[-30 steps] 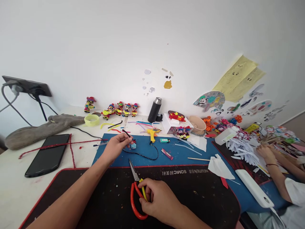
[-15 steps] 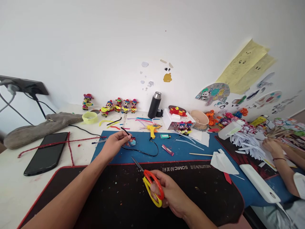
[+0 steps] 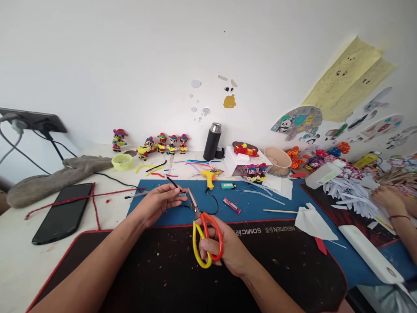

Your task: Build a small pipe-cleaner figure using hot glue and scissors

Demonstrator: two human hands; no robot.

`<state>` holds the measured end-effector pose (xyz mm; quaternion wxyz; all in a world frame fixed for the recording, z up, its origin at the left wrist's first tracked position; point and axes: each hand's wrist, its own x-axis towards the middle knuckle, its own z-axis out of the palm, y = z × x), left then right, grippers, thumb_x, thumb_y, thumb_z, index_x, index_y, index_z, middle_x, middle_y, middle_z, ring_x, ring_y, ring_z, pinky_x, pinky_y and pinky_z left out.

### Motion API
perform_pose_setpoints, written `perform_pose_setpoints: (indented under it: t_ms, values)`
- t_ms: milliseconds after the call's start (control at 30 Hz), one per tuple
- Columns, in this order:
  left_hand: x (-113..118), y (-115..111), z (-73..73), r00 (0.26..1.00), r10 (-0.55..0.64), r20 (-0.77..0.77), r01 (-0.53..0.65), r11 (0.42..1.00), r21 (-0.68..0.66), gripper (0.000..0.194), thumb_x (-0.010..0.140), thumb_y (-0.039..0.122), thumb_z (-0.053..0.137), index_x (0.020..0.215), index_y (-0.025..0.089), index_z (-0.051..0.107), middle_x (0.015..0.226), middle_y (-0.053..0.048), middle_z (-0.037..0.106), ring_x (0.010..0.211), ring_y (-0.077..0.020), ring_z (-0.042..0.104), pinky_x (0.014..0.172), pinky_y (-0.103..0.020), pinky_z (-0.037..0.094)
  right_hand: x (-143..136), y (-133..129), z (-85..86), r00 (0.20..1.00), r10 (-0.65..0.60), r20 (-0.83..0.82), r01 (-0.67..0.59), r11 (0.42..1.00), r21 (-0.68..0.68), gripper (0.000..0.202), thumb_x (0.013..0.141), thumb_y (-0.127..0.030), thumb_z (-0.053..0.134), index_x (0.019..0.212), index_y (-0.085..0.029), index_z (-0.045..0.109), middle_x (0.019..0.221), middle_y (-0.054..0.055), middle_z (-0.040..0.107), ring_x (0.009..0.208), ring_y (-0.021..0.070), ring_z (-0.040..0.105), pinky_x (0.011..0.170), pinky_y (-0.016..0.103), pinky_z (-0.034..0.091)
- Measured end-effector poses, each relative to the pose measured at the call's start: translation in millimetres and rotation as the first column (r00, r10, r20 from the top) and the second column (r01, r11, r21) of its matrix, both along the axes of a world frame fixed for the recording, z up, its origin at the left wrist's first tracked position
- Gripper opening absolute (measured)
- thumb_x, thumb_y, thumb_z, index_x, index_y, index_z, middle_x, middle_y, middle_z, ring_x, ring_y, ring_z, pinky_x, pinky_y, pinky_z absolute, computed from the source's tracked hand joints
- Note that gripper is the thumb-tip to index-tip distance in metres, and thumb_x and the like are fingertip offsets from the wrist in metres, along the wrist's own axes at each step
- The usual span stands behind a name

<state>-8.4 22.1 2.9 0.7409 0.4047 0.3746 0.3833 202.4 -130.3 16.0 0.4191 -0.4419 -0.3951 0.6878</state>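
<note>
My left hand [image 3: 161, 204] pinches a thin black stem [image 3: 172, 181] between thumb and forefinger over the blue mat [image 3: 252, 200]; its other fingers are spread. Through the handles of the scissors [image 3: 208, 239], one red and one yellow, my right hand [image 3: 224, 245] grips them with the blades upright, the tips close to the left fingertips. Whether the blades touch the stem cannot be made out. Just behind lie a yellow glue gun [image 3: 211, 177], a teal box [image 3: 228, 186] and a pink lighter [image 3: 232, 205].
Small figures [image 3: 172, 143] line the wall, beside a black flask [image 3: 212, 141]. A phone [image 3: 61, 213] lies left with red stems across it. At right, another person's hand [image 3: 389, 200] is near white paper strips [image 3: 352, 198]; a white device [image 3: 371, 252] lies nearer.
My right hand has raised the scissors toward my left hand, and their handles have spread apart. The left hand's lower fingers have uncurled. The view has shifted slightly.
</note>
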Motion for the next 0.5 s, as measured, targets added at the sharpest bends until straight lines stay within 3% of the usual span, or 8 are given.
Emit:
perform_pose_setpoints:
  t_ms: [67,167,367,500]
  values:
    - [1,-2,1.9,0.996,-0.046,0.077,0.053,0.994,-0.092,0.031,0.068,0.027,0.098,0.083,0.017,0.073,0.115,-0.014,0.083,0.094,-0.0249,0.081,0.084,-0.032,0.065,-3,6,-1.2,1.000,0.028,0.002,-0.028,1.000,0.006,0.067,0.079,-0.046,0.088,0.130,-0.017,0.056,0.068,-0.002,0.070,0.048,0.0089,0.051,0.040,0.017,0.031]
    - [1,-4,4.9,0.991,-0.052,0.123,0.066,0.992,-0.111,0.026,0.071,0.024,0.096,0.084,0.017,0.075,0.118,-0.015,0.082,0.091,-0.0220,0.081,0.088,-0.031,0.066,-7,9,-3.5,0.998,0.066,0.011,-0.066,0.998,0.000,0.067,0.078,-0.047,0.089,0.129,-0.018,0.055,0.069,-0.002,0.071,0.046,0.0081,0.048,0.041,0.018,0.032]
    - [-2,-3,9.0,0.997,0.008,0.080,-0.006,1.000,-0.028,0.028,0.071,0.029,0.095,0.079,0.019,0.070,0.118,-0.015,0.083,0.092,-0.0250,0.082,0.087,-0.035,0.067,-7,16,-15.9,0.999,0.032,-0.029,-0.031,0.998,0.059,0.066,0.085,-0.064,0.082,0.123,-0.019,0.053,0.066,-0.003,0.067,0.044,0.0082,0.043,0.041,0.018,0.031]
    - [-1,-5,11.6,0.999,0.008,0.054,-0.009,1.000,0.012,0.033,0.067,0.035,0.097,0.078,0.018,0.071,0.115,-0.015,0.083,0.092,-0.0255,0.082,0.087,-0.036,0.067,-11,27,-21.3,0.999,-0.020,-0.041,0.022,0.998,0.056,0.074,0.086,-0.072,0.077,0.131,-0.018,0.052,0.064,-0.002,0.066,0.047,0.0108,0.048,0.042,0.019,0.032]
